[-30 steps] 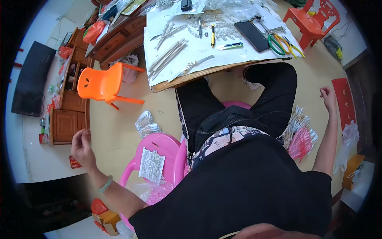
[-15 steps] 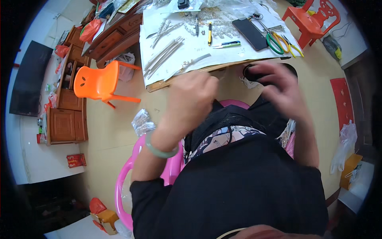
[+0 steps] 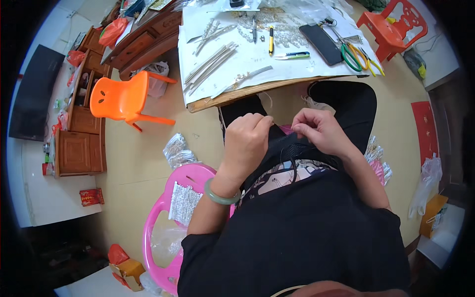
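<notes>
My left hand [image 3: 249,136] is closed in a fist above my lap, a bangle [image 3: 222,192] of pale green on its wrist. Whatever its fingers grip is too small to make out. Close by on the right, my right hand [image 3: 320,129] has thumb and forefinger pinched together, the item between them too fine to name. A narrow gap parts the two hands. Both are in front of the table's near edge [image 3: 257,89]. Just beyond them on the white cover lie a grey strip [image 3: 255,73] and a bundle of thin grey strips [image 3: 210,67].
The table also bears a phone [image 3: 321,44], green-handled scissors [image 3: 351,58], yellow-handled pliers [image 3: 371,63], a yellow cutter [image 3: 271,40], a green-and-blue tool [image 3: 292,56] and clear beads [image 3: 292,35]. An orange chair [image 3: 121,98] stands left; a pink chair [image 3: 154,222] holds silvery strands [image 3: 184,204].
My right hand has come down and left, its spread fingers drawing into a pinch near my left hand. The left fist has moved slightly right and lower. The view has shifted a little.
</notes>
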`<state>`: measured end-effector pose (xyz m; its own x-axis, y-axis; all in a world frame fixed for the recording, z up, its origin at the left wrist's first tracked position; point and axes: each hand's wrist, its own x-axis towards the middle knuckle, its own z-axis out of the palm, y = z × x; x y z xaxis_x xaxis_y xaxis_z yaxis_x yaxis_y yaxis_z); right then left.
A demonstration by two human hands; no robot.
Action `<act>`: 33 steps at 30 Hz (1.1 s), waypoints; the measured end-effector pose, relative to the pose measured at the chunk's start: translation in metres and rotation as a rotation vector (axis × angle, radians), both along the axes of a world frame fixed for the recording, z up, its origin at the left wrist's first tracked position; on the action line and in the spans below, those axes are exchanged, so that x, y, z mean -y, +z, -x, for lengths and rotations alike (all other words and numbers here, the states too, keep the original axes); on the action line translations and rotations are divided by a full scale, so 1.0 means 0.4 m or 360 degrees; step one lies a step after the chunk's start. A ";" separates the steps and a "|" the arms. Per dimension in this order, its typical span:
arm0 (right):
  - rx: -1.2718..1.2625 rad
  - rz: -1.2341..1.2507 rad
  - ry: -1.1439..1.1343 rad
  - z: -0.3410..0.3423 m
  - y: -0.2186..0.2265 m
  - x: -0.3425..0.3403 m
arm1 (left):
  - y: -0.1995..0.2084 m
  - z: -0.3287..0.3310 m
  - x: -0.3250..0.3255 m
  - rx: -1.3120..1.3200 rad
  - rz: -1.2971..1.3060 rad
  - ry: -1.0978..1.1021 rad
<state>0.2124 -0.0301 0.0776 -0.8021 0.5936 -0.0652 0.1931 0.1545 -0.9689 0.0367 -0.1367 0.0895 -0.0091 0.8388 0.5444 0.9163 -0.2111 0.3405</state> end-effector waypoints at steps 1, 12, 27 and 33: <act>-0.0010 0.0045 -0.0005 0.000 -0.003 0.002 | -0.001 0.007 0.006 0.0022 -0.0010 0.0055; 0.0090 0.0017 -0.0159 -0.002 -0.023 0.008 | -0.003 0.080 0.021 0.0195 -0.0337 0.0500; 0.0161 -0.0479 -0.0483 -0.021 -0.010 0.000 | 0.019 0.066 0.048 0.0849 0.0012 0.0252; -0.0162 -0.1271 0.0201 0.065 0.084 0.039 | -0.019 -0.005 0.019 0.1464 0.0481 -0.0079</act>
